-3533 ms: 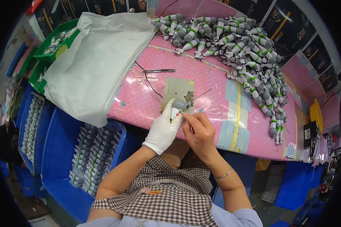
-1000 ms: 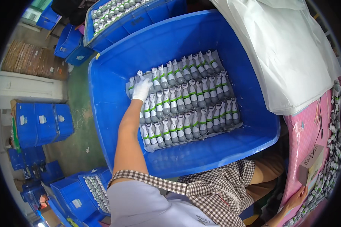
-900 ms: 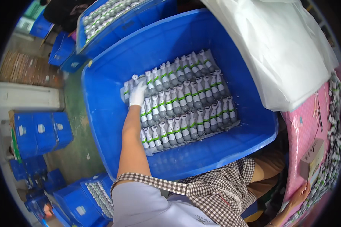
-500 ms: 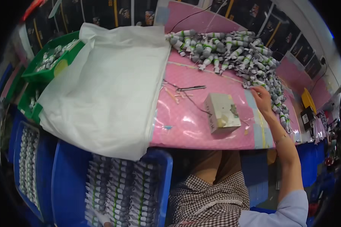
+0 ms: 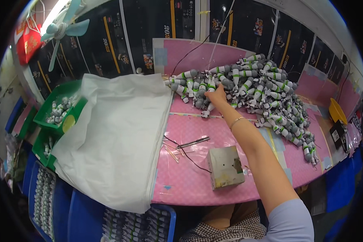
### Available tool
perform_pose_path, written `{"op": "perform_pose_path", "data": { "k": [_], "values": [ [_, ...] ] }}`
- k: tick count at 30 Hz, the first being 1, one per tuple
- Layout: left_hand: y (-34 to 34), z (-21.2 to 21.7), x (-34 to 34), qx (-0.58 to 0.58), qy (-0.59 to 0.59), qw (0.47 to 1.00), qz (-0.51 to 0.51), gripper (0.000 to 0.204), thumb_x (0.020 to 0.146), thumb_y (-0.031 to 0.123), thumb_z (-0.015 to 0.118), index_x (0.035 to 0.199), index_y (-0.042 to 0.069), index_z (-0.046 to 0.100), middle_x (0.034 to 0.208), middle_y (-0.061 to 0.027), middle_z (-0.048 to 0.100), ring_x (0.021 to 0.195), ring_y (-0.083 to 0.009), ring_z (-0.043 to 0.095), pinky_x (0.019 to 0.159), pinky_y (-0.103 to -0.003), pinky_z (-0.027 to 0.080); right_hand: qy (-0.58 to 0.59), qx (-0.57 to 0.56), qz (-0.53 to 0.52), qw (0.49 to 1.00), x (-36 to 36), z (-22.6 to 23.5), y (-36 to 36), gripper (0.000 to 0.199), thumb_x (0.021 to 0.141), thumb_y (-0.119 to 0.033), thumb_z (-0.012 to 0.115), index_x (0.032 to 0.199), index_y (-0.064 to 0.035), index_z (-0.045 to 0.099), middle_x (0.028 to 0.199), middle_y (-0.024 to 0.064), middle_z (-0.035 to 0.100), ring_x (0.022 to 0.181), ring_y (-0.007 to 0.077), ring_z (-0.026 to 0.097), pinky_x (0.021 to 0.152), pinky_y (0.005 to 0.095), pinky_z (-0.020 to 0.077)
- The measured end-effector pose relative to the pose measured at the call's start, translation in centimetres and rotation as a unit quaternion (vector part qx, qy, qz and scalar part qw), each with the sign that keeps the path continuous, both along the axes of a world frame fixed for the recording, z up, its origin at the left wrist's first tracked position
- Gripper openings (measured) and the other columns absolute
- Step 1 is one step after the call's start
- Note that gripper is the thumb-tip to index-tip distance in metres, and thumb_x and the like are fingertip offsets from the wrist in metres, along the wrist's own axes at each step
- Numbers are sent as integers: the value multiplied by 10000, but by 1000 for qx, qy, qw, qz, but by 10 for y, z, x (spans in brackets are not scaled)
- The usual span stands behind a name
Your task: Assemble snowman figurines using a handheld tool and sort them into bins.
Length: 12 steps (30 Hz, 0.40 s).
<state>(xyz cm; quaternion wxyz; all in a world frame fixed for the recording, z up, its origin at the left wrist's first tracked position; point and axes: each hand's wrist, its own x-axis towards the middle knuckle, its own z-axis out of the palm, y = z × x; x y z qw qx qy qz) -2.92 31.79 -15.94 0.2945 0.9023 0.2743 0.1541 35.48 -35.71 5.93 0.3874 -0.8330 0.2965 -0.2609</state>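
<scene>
A large heap of small white bottle-shaped pieces [image 5: 266, 90] with grey rounded ends and green bands lies across the back of the pink-covered table [image 5: 193, 121]. My right hand [image 5: 217, 96] reaches into the left part of this heap. Its thumb and forefinger are closed around one white-and-grey piece [image 5: 211, 84], while the other fingers are largely hidden. My left hand is out of view. In front of the heap stand a worn pale box [image 5: 226, 169] and a pair of metal tweezers [image 5: 193, 142], with several cotton swabs [image 5: 171, 154] beside them.
White sheeting [image 5: 117, 141] covers the table's left side. Green bins [image 5: 70, 117] with similar pieces stand beyond it. Below the front edge, blue crates [image 5: 84, 218] hold rows of these pieces. A thin black cable [image 5: 189, 159] runs to the box. A yellow bin [image 5: 337, 111] sits far right.
My right hand has moved left and away from me, from the heap's right front edge to its left part. My view has tilted up, bringing a fan and more wall into sight.
</scene>
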Motion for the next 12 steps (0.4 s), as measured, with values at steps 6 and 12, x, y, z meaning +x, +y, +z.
{"op": "perform_pose_path", "data": {
  "k": [6, 12],
  "values": [
    [-170, 151, 120, -254, -306, 913, -92, 280, 881, -37, 488, 1160, -46, 506, 1161, -120, 565, 946, -161, 570, 850, -273, 467, -176, 450, 153, 862, -93, 26, -11, 317, 800, -322, 578, 1021, -97, 544, 797, 49, 620, 647, 113, 545, 530, 281, 433],
    [-341, 245, 142, -72, -350, 818, -451, 305, 823, -42, 609, 1123, -23, 559, 1119, -127, 609, 1065, -220, 572, 932, -310, 432, -50, 553, 418, 719, -235, 60, 20, 359, 875, -302, 473, 1153, -78, 509, 764, 91, 585, 522, 151, 525, 472, 272, 432]
  ]
}}
